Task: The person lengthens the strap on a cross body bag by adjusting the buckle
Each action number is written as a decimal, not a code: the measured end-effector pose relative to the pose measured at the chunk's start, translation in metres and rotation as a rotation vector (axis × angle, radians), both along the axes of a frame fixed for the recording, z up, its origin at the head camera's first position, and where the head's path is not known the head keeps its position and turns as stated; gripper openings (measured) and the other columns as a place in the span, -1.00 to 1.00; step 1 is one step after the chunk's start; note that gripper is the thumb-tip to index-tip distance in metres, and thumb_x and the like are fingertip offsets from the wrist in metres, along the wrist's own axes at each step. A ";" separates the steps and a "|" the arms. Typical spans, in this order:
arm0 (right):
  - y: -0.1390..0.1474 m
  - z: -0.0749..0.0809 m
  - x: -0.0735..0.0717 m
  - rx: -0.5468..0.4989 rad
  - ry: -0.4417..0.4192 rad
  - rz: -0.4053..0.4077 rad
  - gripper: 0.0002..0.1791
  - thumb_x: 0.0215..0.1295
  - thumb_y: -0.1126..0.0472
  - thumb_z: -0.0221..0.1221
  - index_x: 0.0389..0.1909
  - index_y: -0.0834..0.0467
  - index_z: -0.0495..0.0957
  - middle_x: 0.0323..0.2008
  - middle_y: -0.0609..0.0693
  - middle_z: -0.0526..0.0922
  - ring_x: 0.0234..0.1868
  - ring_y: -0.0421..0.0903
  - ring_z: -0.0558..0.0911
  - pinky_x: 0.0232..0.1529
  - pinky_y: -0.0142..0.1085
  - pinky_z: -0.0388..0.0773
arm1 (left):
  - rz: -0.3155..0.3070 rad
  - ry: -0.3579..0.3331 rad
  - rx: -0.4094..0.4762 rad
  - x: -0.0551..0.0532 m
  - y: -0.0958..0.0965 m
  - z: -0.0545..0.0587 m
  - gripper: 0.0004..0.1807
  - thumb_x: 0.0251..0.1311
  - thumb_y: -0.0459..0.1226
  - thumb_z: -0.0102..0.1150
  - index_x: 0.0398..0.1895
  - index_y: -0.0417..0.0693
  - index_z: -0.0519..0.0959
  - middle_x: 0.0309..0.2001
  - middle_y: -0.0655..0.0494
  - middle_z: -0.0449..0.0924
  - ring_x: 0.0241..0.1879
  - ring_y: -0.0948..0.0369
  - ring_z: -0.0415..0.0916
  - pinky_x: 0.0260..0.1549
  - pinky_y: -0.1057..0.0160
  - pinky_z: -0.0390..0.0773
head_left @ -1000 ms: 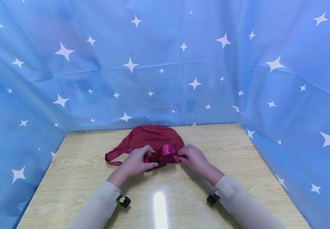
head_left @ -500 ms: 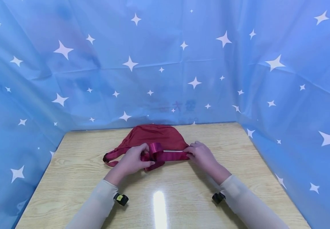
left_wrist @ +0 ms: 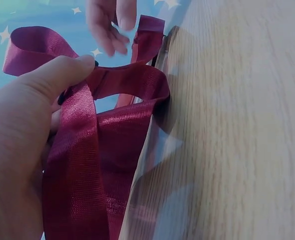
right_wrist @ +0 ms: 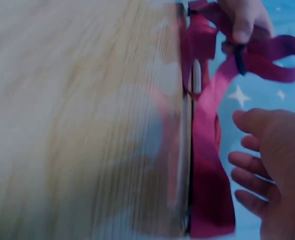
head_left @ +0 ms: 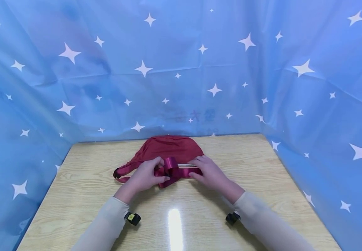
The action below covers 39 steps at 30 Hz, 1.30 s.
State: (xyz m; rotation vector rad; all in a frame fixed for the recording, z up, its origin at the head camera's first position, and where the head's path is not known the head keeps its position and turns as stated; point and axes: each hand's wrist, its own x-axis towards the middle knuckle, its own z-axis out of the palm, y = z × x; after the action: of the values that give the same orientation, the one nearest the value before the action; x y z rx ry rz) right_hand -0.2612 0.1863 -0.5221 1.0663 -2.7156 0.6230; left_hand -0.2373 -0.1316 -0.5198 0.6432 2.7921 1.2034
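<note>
A dark red waist bag (head_left: 169,148) lies at the back middle of the table, its webbing strap (head_left: 188,172) along the front side. My left hand (head_left: 145,176) pinches the strap between thumb and fingers, beside a black strap slider (right_wrist: 240,61). From that grip a loop of strap (left_wrist: 35,37) stands up, plain in the left wrist view. My right hand (head_left: 212,174) hovers by the strap's right part with fingers relaxed and apart. In the right wrist view nothing lies between its fingertips (right_wrist: 240,117); the strap runs to their left.
A pale zip line (head_left: 185,165) shows behind the strap. At the left end lies a black buckle (head_left: 116,173). The wooden table (head_left: 256,164) meets a blue star-printed curtain (head_left: 181,69) at the back and sides.
My right hand moved right along the strap, pulling it straight and uncovering the zip line, then let go and came back left. My left hand shifted slightly left with the loop.
</note>
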 end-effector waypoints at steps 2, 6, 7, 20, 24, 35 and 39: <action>-0.011 -0.001 0.000 0.003 -0.055 0.013 -0.57 0.50 0.06 0.45 0.27 0.13 0.71 0.11 0.01 0.74 0.15 0.03 0.65 0.26 0.03 0.59 | 0.001 -0.007 0.002 0.001 0.000 0.001 -0.57 0.24 -0.06 0.69 -0.01 0.25 0.57 -0.19 0.36 0.67 -0.23 0.23 0.58 -0.16 0.14 0.61; -0.025 -0.005 -0.002 0.051 -0.097 0.025 -0.55 0.53 0.05 0.43 0.31 0.12 0.69 0.15 0.02 0.76 0.16 0.02 0.67 0.27 0.02 0.60 | -0.004 -0.006 0.006 0.001 0.001 0.001 -0.57 0.24 -0.08 0.69 0.00 0.25 0.57 -0.18 0.36 0.69 -0.22 0.24 0.60 -0.14 0.15 0.62; -0.027 -0.005 -0.002 0.058 -0.097 0.031 -0.55 0.52 0.06 0.43 0.32 0.11 0.69 0.15 0.02 0.76 0.17 0.02 0.67 0.28 0.02 0.60 | -0.004 -0.004 0.007 0.001 0.001 0.001 -0.57 0.24 -0.09 0.69 0.00 0.25 0.57 -0.18 0.36 0.69 -0.22 0.25 0.60 -0.13 0.15 0.63; -0.012 0.000 -0.002 -0.013 0.023 0.059 -0.66 0.48 0.27 0.45 0.22 0.07 0.80 -0.16 -0.08 0.76 -0.11 -0.08 0.68 0.04 -0.06 0.63 | -0.025 0.022 0.009 -0.001 -0.003 0.001 -0.57 0.22 -0.05 0.69 -0.06 0.28 0.55 -0.29 0.35 0.63 -0.33 0.25 0.52 -0.31 0.19 0.57; 0.000 0.002 -0.002 -0.017 0.064 0.054 -0.66 0.42 0.31 0.49 0.18 0.10 0.81 -0.23 -0.07 0.72 -0.17 -0.06 0.65 0.01 -0.05 0.65 | -0.020 0.011 0.016 -0.001 -0.003 0.001 -0.57 0.24 -0.05 0.69 0.00 0.27 0.59 -0.22 0.37 0.66 -0.28 0.25 0.56 -0.22 0.18 0.61; 0.033 -0.001 -0.003 0.020 0.202 0.001 -0.64 0.25 0.39 0.58 0.07 0.18 0.83 -0.22 0.03 0.78 -0.22 0.02 0.69 -0.06 -0.02 0.69 | -0.004 0.005 0.029 0.000 -0.007 0.002 -0.55 0.25 -0.08 0.68 0.10 0.20 0.62 -0.14 0.34 0.67 -0.23 0.23 0.58 -0.16 0.18 0.66; 0.031 0.002 0.000 0.060 0.192 -0.020 -0.69 0.28 0.31 0.59 0.03 0.18 0.82 -0.21 0.02 0.78 -0.20 0.02 0.68 -0.05 -0.03 0.69 | -0.008 0.003 0.029 -0.001 -0.007 0.000 -0.54 0.25 -0.06 0.68 0.10 0.20 0.62 -0.12 0.34 0.67 -0.21 0.24 0.59 -0.14 0.18 0.66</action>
State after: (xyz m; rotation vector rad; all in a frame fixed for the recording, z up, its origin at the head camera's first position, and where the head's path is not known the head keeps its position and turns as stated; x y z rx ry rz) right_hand -0.2612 0.2172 -0.5204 1.0517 -2.5899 0.4156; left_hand -0.2383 -0.1389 -0.5196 0.6583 2.7771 1.2449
